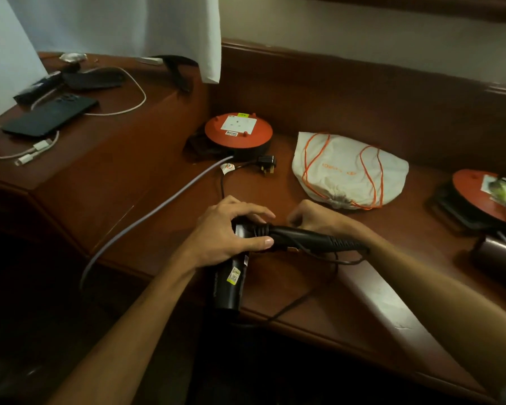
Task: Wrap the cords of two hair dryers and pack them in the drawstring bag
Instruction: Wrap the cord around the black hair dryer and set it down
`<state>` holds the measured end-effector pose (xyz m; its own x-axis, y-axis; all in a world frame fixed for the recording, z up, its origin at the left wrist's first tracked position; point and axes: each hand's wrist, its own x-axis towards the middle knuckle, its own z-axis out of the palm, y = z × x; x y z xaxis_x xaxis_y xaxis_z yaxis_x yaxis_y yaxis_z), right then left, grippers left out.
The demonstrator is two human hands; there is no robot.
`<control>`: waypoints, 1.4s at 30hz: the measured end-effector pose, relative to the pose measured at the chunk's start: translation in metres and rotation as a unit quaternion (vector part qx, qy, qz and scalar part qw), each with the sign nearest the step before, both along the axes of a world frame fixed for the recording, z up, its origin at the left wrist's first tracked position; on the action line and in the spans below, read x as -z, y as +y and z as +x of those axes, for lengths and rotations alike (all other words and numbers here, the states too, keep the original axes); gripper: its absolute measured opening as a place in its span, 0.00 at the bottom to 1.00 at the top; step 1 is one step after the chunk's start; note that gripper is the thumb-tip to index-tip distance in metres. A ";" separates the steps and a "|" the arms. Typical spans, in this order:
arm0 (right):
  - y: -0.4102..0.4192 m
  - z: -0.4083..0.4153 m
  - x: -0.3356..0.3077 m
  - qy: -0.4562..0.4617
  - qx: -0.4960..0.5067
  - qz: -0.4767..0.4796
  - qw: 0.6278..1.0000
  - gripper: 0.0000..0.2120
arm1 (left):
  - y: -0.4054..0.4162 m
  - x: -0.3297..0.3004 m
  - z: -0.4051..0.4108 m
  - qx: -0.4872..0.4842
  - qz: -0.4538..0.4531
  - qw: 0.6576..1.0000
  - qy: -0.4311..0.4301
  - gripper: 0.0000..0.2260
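While the left hand (231, 229) grips it, the hair dryer (263, 244) lies beneath.

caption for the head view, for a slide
Left hand grips a black hair dryer on the wooden desk; right hand works its cord beside a drawstring bag.

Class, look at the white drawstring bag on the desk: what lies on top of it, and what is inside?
On top of the white drawstring bag lie loops of its orange drawstring. Its mouth is gathered shut, so whatever is inside cannot be seen.
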<state>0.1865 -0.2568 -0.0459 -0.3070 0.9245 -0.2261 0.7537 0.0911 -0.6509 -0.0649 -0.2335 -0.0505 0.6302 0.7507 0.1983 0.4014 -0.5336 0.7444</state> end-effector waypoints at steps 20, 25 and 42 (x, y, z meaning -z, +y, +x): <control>-0.005 0.008 -0.076 -0.014 -0.037 0.018 0.999 0.14 | 0.006 -0.026 0.027 0.031 0.081 0.959 0.270 0.25; -0.017 0.024 -0.064 -0.044 0.015 0.068 0.997 0.17 | 0.007 -0.015 0.028 0.000 0.119 0.963 0.242 0.24; -0.071 0.022 -0.078 -0.031 0.137 0.248 0.959 0.15 | 0.007 -0.036 0.005 -0.033 0.143 0.968 0.202 0.26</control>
<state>0.2080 -0.3278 0.0322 -0.0371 0.9672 0.2513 0.8296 0.1700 -0.5318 -0.0597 -0.2269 -0.0148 0.6523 0.7428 0.1511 0.6691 -0.6579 0.3457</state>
